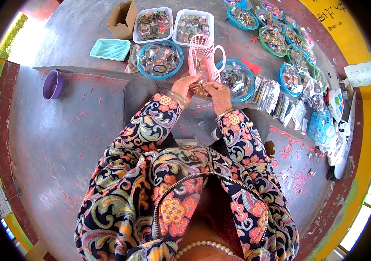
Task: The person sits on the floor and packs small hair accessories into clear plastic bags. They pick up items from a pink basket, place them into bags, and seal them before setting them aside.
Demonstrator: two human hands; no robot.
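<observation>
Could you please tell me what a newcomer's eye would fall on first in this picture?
Probably the bold floral jacket, filling the lower middle of the view. Above it, the left hand and right hand pinch a small item by a pink mesh basket. At left, a purple bowl stands out on the grey floor.

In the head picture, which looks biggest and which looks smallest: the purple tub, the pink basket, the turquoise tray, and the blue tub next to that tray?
1. Blue tub and pink basket: too close to rank; the tub looks wider, the basket taller.
2. Turquoise tray.
3. Purple tub, smallest.
</observation>
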